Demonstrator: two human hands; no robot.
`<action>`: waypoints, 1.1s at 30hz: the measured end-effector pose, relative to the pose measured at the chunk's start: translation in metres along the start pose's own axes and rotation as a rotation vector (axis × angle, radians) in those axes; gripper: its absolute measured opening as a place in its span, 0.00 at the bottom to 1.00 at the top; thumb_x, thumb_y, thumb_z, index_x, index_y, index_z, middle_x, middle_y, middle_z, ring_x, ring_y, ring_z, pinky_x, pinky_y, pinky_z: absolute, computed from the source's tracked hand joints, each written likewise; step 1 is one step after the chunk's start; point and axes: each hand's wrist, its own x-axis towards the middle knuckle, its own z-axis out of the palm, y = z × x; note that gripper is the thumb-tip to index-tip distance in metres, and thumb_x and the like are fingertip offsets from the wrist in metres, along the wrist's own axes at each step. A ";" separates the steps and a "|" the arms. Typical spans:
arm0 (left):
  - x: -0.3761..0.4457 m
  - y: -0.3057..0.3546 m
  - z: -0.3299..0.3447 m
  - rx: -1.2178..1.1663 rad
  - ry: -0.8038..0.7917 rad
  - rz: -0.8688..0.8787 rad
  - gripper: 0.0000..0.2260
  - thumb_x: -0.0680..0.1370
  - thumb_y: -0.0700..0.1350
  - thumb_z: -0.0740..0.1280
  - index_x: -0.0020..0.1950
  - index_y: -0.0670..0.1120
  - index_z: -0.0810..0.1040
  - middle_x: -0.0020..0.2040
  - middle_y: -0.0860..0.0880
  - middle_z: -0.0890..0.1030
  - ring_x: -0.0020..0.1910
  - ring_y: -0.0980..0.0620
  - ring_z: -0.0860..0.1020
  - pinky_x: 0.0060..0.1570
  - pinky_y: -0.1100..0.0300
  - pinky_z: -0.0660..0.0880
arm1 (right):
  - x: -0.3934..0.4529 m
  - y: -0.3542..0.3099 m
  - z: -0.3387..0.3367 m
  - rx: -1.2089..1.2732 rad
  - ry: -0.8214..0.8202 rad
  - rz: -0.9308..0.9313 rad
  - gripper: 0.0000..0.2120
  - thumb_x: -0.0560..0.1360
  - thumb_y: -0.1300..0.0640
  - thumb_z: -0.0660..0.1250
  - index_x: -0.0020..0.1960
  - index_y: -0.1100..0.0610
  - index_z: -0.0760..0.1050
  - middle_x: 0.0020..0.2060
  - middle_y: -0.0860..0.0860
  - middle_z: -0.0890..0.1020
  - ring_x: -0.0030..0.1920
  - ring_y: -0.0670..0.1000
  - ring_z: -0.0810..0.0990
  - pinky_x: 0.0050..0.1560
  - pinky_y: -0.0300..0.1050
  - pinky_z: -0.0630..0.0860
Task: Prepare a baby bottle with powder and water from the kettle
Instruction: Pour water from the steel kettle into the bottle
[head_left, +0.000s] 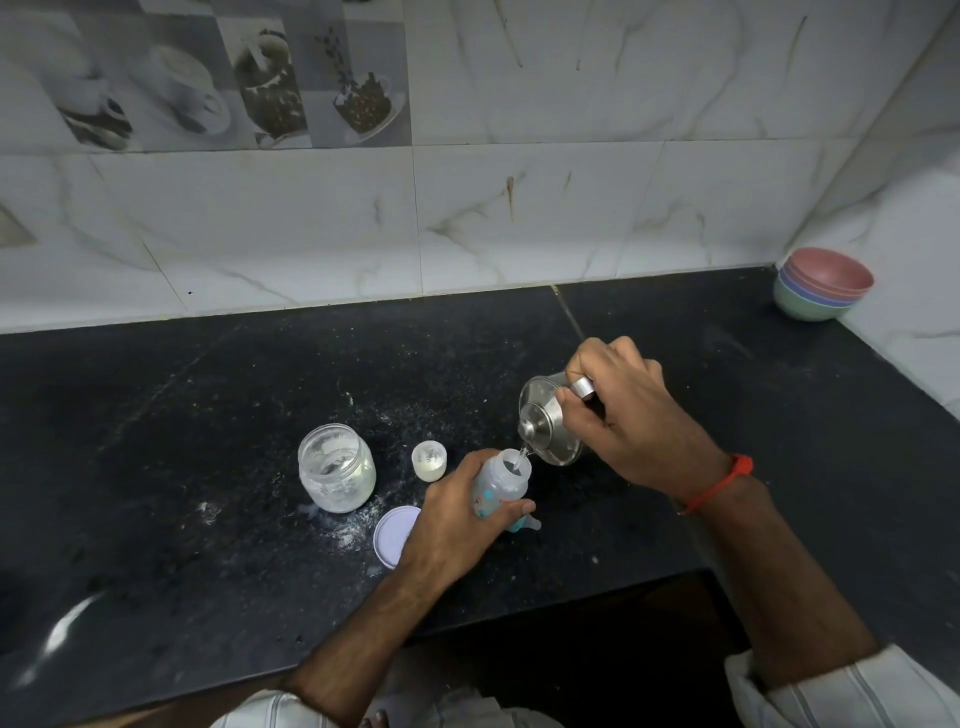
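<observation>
**Operator:** Head view, the only one supplied. Where are the task items, and what are your hands doing?

**Technician:** Your left hand (457, 512) grips the baby bottle (501, 486) around its body, fingers (511, 506) wrapped and pressed against the plastic. The bottle is open-mouthed and tilted toward the kettle (548, 426); whether its base rests on the tabletop (208, 395) cannot be determined. Your right hand (628, 410) is closed on the kettle at its handle side, thumb near the lid. The spout sits just above the bottle mouth, and a thin stream of water appears to enter it.

**Operator:** What else is on the tabletop?

**Technician:** The open powder jar (336, 467) stands to the left, with a small cap (429, 460) between the jar and the bottle. The flat jar lid (395, 535) lies near your left wrist. Spilled powder is scattered around them. A stack of bowls (823, 283) sits in the far right corner, well apart.

**Operator:** Handling guidance?

**Technician:** Treat the bottle as light, thin-walled plastic: it likely flexes under a hard squeeze and gains weight as it fills. Hold it mid-body, as you do now. The neck is narrow, so keep the spout close. The steel kettle is rigid and probably heavier; if the water is hot, its body will be too, so keep your grip on the handle. Wet plastic may turn slippery.
</observation>
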 end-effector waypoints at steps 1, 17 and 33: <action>0.000 -0.001 0.000 -0.001 -0.002 -0.003 0.26 0.71 0.62 0.79 0.65 0.63 0.75 0.56 0.64 0.82 0.57 0.67 0.79 0.50 0.75 0.75 | 0.000 -0.001 -0.001 -0.005 -0.002 -0.004 0.07 0.81 0.50 0.58 0.46 0.47 0.62 0.42 0.36 0.65 0.47 0.44 0.62 0.58 0.53 0.66; 0.001 -0.007 0.006 0.003 -0.046 -0.027 0.26 0.71 0.60 0.79 0.65 0.63 0.74 0.57 0.62 0.82 0.58 0.61 0.80 0.54 0.63 0.80 | 0.003 -0.002 -0.011 -0.066 0.024 -0.016 0.06 0.81 0.50 0.59 0.46 0.48 0.63 0.43 0.40 0.66 0.48 0.45 0.64 0.58 0.56 0.67; 0.005 -0.011 0.011 0.001 -0.070 -0.055 0.27 0.71 0.62 0.79 0.67 0.61 0.74 0.59 0.61 0.81 0.58 0.59 0.80 0.54 0.64 0.78 | 0.008 -0.008 -0.015 -0.076 0.041 -0.064 0.07 0.80 0.45 0.54 0.48 0.47 0.63 0.45 0.41 0.68 0.49 0.44 0.62 0.58 0.58 0.68</action>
